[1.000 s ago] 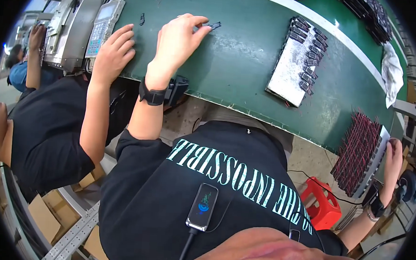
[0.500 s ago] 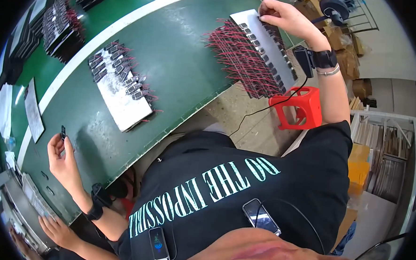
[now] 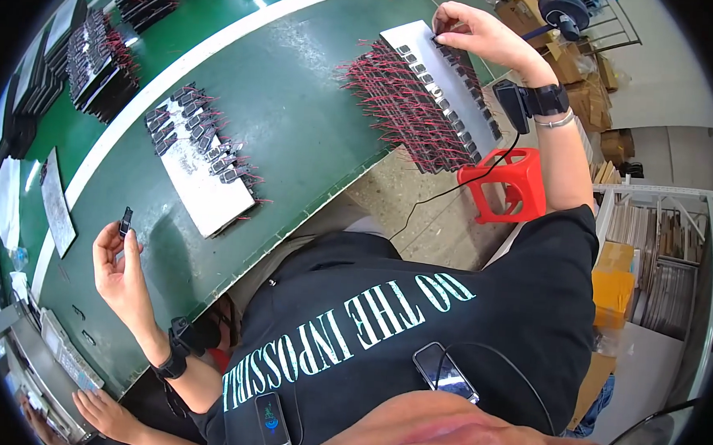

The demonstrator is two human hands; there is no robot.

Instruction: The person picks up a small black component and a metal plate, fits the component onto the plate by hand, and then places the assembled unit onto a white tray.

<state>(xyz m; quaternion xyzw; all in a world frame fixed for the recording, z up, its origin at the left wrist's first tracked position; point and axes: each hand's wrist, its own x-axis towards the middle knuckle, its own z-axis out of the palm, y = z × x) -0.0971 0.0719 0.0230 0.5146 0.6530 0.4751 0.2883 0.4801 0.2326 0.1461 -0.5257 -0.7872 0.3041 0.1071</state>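
Note:
My left hand [image 3: 125,281] is raised over the near left part of the green table, pinching a small black rectangular part [image 3: 126,223] upright between thumb and fingers. At the far right, my right hand [image 3: 485,37] has its fingertips closed at the far end of the top pale board [image 3: 451,84]; what they pinch there is too small to make out. That board tops a stack, with rows of small black parts along its long sides and many red wires [image 3: 390,111] sticking out. Between my hands lies a white board [image 3: 205,194] carrying several black parts with red wires.
A red plastic stool [image 3: 527,191] stands below the table edge on the right. More stacks of wired boards [image 3: 99,64] sit at the far left. A co-worker's hand [image 3: 108,415] is at lower left beside a keyboard [image 3: 71,357]. A black cable [image 3: 416,205] hangs from my right wrist.
My left hand has moved a little to the right with the black part, which is now turned slightly. My right hand stays at the far end of the board.

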